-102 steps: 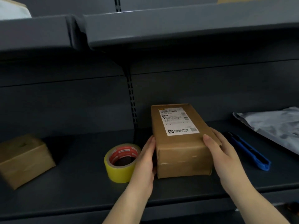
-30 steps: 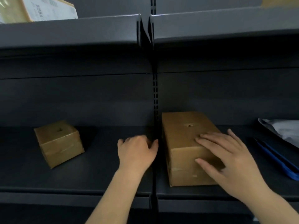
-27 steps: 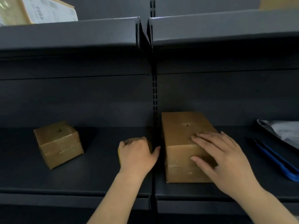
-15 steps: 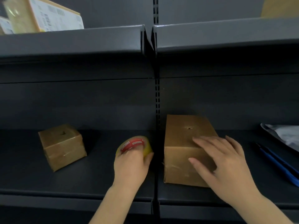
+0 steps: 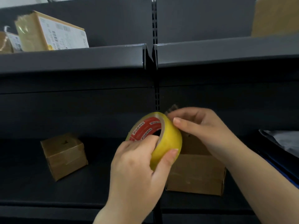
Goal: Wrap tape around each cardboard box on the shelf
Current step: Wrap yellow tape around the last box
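Lifted off the shelf, the yellow tape roll (image 5: 163, 139) is gripped by left hand (image 5: 137, 172), right hand (image 5: 199, 128) pinching its end.

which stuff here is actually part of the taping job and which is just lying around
In the job: tape roll, held in left hand; right hand at its edge; large box; small box.
Lying about: blue cutter; grey bag.

Two cardboard boxes on the lower shelf (image 5: 100, 189): small one (image 5: 64, 156) left of the tape roll (image 5: 163, 139), larger one (image 5: 195, 172) behind it. One tape roll. Two hands, left (image 5: 137, 172), right (image 5: 200, 128). Two labelled boxes above, bigger (image 5: 50, 32) and edge one (image 5: 8, 42)
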Tool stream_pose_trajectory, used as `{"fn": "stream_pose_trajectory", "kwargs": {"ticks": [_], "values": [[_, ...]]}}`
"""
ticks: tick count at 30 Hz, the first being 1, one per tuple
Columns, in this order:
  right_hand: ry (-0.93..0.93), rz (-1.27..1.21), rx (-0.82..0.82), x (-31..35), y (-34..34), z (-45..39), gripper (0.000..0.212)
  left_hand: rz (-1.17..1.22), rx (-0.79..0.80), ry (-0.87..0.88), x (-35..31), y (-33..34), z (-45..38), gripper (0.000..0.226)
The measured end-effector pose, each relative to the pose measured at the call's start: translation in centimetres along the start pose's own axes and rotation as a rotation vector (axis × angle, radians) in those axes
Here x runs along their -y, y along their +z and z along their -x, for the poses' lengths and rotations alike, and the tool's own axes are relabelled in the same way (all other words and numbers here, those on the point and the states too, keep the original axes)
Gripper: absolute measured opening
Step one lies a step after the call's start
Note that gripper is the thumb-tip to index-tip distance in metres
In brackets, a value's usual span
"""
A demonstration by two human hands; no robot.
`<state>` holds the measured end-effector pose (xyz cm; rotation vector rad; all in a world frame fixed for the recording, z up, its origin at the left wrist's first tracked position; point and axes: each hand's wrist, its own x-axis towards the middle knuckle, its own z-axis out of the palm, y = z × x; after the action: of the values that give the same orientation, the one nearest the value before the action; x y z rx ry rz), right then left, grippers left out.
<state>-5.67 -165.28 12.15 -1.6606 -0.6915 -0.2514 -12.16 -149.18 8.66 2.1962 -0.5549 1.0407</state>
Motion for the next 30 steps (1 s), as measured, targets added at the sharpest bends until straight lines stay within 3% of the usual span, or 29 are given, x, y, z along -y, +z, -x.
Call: {"fn": "stream_pose_trajectory", "kwargs": {"ticks": [5, 9, 12, 14, 16, 19, 21, 23, 27, 30], "values": [[-0.051, -0.042, -0.165, 0.7, -0.5, 0.1, 0.012, 0.254, 0.100, -0.068, -1.0, 0.6, -0.2, 0.035], [-0.004, -0.019, -0.166, 1.9, -1.9, 0.2, 0.017, 0.620, 0.577, 0.033, -1.1, 0.8, 0.1, 0.040], [-0.017, 0.118, -0.130, 2.3, -2.8, 0.0, 0.017, 0.768, 0.524, 0.010, -2.0, 1.1, 0.3, 0.036], [-0.013, 0.057, -0.216, 2.0, -4.0, -1.0, 0.022, 0.953, 0.473, -0.195, -3.0, 1.7, 0.5, 0.027], [0.031, 0.039, -0.317, 1.2, -5.8, -2.5, 0.028, 1.075, 0.476, -0.413, -3.7, 2.3, 0.9, 0.034], [0.172, 0.225, -0.224, -0.3, -7.8, -4.3, 0.018, 1.080, 0.554, -0.433, -3.9, 2.6, 1.3, 0.038], [0.292, 0.246, -0.131, -1.0, -8.1, -5.0, 0.015, 1.141, 0.620, -0.412, -4.0, 2.3, 1.2, 0.047], [0.364, 0.224, -0.047, -1.8, -8.2, -5.5, 0.021, 1.176, 0.592, -0.428, -4.1, 2.3, 1.0, 0.043], [0.367, 0.186, -0.194, -3.0, -9.0, -7.3, 0.015, 1.248, 0.663, -0.584, -4.6, 2.6, 1.8, 0.042], [0.392, 0.253, -0.151, -3.8, -9.6, -8.8, 0.018, 1.353, 0.629, -0.660, -4.7, 2.1, 1.7, 0.044]]}}
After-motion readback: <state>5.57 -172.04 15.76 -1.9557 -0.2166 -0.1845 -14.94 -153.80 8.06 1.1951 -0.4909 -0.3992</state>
